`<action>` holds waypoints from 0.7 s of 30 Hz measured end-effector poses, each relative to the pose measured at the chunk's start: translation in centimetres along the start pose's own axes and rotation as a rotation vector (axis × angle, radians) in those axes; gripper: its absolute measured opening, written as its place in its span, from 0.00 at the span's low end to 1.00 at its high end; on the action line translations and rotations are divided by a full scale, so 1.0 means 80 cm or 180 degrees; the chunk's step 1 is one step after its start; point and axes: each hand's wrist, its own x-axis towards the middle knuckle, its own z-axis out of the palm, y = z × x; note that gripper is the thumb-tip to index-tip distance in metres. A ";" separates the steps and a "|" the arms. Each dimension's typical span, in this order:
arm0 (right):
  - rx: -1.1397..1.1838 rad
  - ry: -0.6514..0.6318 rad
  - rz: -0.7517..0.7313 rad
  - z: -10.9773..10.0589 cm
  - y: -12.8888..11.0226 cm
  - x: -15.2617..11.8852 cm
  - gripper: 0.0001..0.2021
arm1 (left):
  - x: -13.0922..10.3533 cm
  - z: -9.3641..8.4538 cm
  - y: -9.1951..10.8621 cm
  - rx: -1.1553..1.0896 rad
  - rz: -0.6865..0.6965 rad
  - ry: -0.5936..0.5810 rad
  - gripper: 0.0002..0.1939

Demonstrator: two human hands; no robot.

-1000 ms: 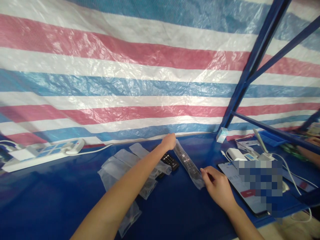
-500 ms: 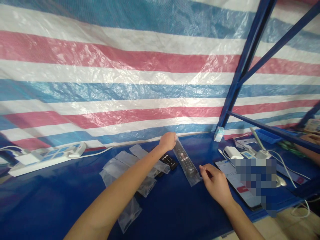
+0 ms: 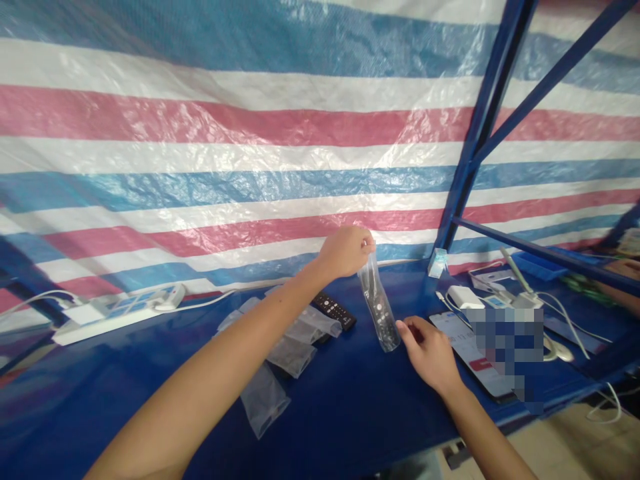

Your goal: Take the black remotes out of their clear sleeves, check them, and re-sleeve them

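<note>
My left hand [image 3: 347, 252] pinches the top end of a clear plastic bag with a black remote control [image 3: 379, 307] inside. The bag slants down to the right, its lower end close to the table. At that lower corner is my right hand [image 3: 429, 350], thumb and fingers drawn together; what they hold, if anything, is too small to make out. Left of the bagged remote lies a bare black remote [image 3: 334, 311], partly overlapped by frosted plastic bags [image 3: 264, 399] spread under and beside my left forearm.
On the blue table [image 3: 345, 413], a white power strip [image 3: 120, 317] lies at the left. A small box [image 3: 437, 263] stands by the blue frame post. A phone [image 3: 473, 357], charger [image 3: 464, 297] and cables lie right. Another person's arm shows at the far right.
My left hand has risen and moved right, lifting the top of the bagged remote, which hangs steeper. My right hand stays near the bag's lower end. The view has shifted slightly.
</note>
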 end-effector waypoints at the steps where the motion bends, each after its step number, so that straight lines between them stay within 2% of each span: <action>1: -0.0026 -0.0046 -0.0005 0.000 0.000 0.000 0.26 | -0.001 -0.006 0.005 0.0043 0.0045 0.0042 0.09; 6: -0.0207 -0.0284 -0.0072 0.000 -0.004 -0.002 0.23 | -0.002 -0.031 0.014 0.0263 0.0088 0.0288 0.10; 14: -0.0395 -0.0431 -0.0159 0.001 -0.009 -0.004 0.15 | 0.001 -0.070 -0.003 0.0542 -0.0120 0.0599 0.09; 18: -0.0608 -0.0505 0.0003 0.002 -0.006 -0.002 0.17 | -0.012 -0.107 -0.029 0.0316 -0.0367 0.1014 0.06; 21: -0.1009 -0.0709 0.0288 0.001 -0.009 0.008 0.17 | -0.029 -0.117 -0.073 0.0005 -0.0813 0.1290 0.06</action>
